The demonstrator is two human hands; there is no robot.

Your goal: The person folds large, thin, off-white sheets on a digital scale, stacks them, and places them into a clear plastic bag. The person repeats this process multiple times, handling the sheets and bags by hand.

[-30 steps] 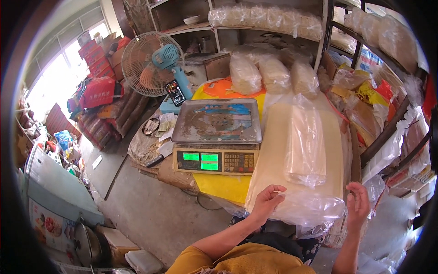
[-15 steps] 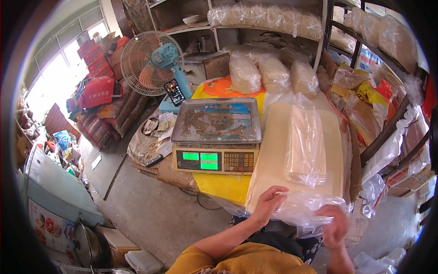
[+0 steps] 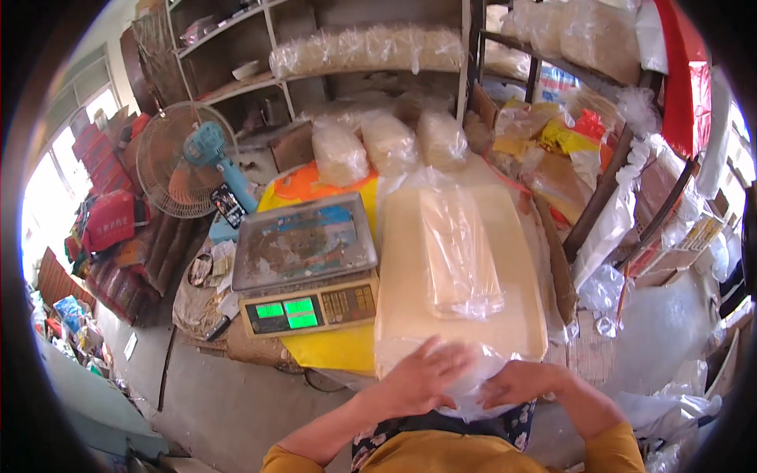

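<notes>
At the table's near edge, a clear plastic bag (image 3: 467, 398) lies crumpled between my hands. My right hand (image 3: 516, 381) is closed on the bag's right side, thumb and fingers pinching the film. My left hand (image 3: 426, 378) rests over its left side with fingers stretched out, somewhat blurred. Just beyond them, a wide stack of pale, thin sheets (image 3: 516, 331) covers the table. A long bundle of similar pale sheets in clear plastic (image 3: 460, 252) lies on top of the stack.
Left of the stack stands a scale (image 3: 303, 244) with lit green displays. A knife (image 3: 222, 322), a phone (image 3: 229, 206) and a fan (image 3: 185, 158) are farther left. Three bagged bundles (image 3: 390, 142) line the back, below shelves (image 3: 367, 72). A cardboard edge (image 3: 556, 268) borders the right side.
The view has swung right, so the scene sits farther left. My left hand has opened over the plastic, while my right hand has come in and gripped the bag's edge.
</notes>
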